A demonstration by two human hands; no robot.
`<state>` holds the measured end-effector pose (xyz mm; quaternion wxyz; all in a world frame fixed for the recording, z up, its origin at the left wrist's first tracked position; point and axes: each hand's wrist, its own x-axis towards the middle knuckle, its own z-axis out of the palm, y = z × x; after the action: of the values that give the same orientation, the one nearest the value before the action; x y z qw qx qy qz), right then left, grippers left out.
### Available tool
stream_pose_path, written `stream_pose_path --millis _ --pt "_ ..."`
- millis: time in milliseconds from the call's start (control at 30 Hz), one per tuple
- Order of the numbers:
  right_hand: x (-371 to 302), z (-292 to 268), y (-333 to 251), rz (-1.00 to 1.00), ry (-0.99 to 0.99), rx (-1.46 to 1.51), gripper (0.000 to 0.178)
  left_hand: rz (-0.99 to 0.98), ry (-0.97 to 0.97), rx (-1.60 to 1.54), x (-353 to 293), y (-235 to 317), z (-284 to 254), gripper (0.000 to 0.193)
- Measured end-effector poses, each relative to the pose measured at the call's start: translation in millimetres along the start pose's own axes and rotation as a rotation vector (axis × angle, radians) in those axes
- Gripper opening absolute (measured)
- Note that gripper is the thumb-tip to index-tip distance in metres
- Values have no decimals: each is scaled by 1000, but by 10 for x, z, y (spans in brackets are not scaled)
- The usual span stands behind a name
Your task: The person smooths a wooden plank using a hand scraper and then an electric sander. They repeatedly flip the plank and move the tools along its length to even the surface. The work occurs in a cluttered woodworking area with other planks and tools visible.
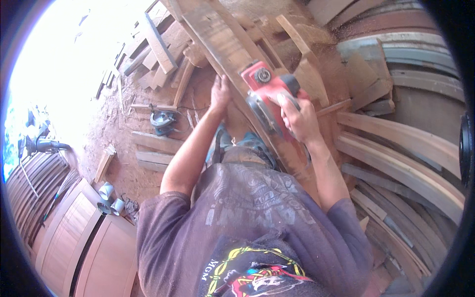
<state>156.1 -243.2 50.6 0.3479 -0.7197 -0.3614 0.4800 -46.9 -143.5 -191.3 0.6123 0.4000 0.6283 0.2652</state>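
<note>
Panels (106,262): tan wood, lower left.
Blue power tool (163,123): on dusty floor (89,148).
Left hand (221,91): at left edge of plank (213,37); can't tell from here how far fingers close.
Plank: slants across in front of the person.
Red power tool (271,91): over plank, contact unclear.
Right hand (299,119): wrapped round its handle.
Boards (396,129): stacked, far right.

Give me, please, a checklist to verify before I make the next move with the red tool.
1. Right hand grips the red tool: ok.
2. Left hand at the board's edge, apart from the red tool: ok.
3. Gloves worn: not ok; both hands are bare.
4. Floor free of loose wood: not ok; pieces lie beyond the left hand.
5. Red tool's motor stopped: cannot tell.
</note>
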Motion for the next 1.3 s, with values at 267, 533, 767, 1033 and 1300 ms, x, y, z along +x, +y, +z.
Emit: stream_pose_path --millis 267,533,767,1033,1300 --pt "2370 795 -1259 -49 -137 54 50 68 0 101 -265 298 97 65" --pt "1650 637 -801 -227 -285 -93 47 -28 -49 -67 68 72 30 70" --pt "-1229 -286 764 -82 -85 -95 41 -223 -113 -367 -359 -140 -813 57" --pt "-2605 -656 1381 143 23 -73 42 -754 240 -315 -1755 -2410 -2112 42" --pt "-401 173 275 -151 -56 -113 46 -639 300 -659 -1835 -2330 -2025 53"
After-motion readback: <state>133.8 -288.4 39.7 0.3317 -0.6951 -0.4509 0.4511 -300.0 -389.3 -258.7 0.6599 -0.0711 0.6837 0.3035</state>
